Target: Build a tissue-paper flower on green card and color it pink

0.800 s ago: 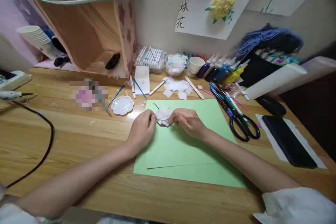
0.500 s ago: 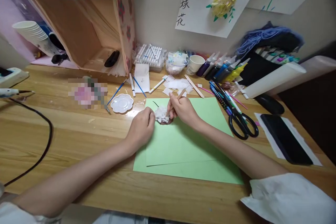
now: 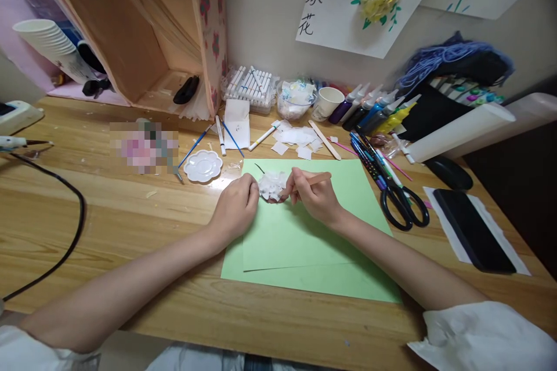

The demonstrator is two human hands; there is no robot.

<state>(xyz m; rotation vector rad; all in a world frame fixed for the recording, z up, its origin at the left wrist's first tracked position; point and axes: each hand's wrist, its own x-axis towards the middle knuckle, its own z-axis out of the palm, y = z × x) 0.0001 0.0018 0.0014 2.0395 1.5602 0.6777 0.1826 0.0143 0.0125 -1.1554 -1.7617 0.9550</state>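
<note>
On the green paper (image 3: 300, 249) lies a ruffled white paper flower (image 3: 272, 185) with a brownish edge below it and a thin dark line above. My left hand (image 3: 235, 203) is closed at the flower's left edge, its fingertips hidden. From the right, my right hand (image 3: 315, 194) grips a slim wooden stick (image 3: 321, 177), its back end pointing right. The stick's front end is near the flower's right side, partly hidden by my fingers. Small white paper squares (image 3: 296, 136) lie just beyond the green paper.
A white palette (image 3: 202, 166), brushes and a marker (image 3: 264, 136) lie at the back left. Black-handled scissors (image 3: 404, 208), pens and a phone (image 3: 472, 229) are to the right. Paint bottles (image 3: 374, 113), a paper cup (image 3: 328, 103) and a marker box (image 3: 250, 87) line the wall.
My right hand has shifted slightly right and down, and the stick has tipped from steep to nearly level. My left hand stays at the flower. The view has moved slightly.
</note>
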